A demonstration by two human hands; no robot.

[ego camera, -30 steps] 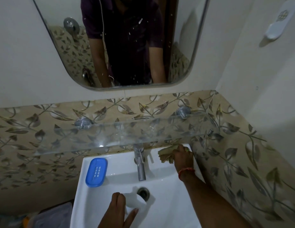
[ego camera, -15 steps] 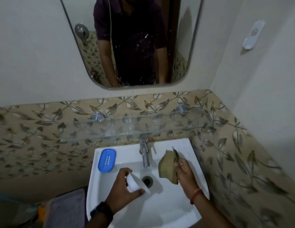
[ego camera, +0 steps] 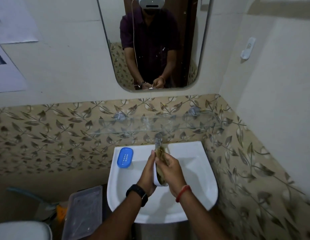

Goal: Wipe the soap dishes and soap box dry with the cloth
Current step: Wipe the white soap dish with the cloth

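1. Left hand (ego camera: 148,173): over the basin, cupped round the back of a white soap dish (ego camera: 155,177), fingers running up its far side and gripping it. The dish stands on edge, hollow side facing the right hand.
2. Right hand (ego camera: 171,170): fingers curled round an olive-brown cloth (ego camera: 161,152) and pressing it into the hollow of the white dish. The cloth's upper end bunches out above both hands, just in front of the tap.
3. Black watch (ego camera: 137,192) on the left wrist; red thread band (ego camera: 182,193) on the right wrist.
4. White wash basin (ego camera: 194,172): below both hands, set into the wall corner.
5. Blue soap dish (ego camera: 125,157): lying flat on the basin's rear left ledge, apart from both hands.
6. Chrome tap (ego camera: 157,140): at the middle of the basin's back edge.
7. Glass shelf (ego camera: 150,125): on the leaf-patterned tiles above the tap.
8. Mirror (ego camera: 150,40): above the shelf, reflecting the person with both hands together.
9. Clear plastic box (ego camera: 83,208): low and left of the basin; whether this is the soap box cannot be told.
10. White wall hook (ego camera: 247,49): on the right wall.
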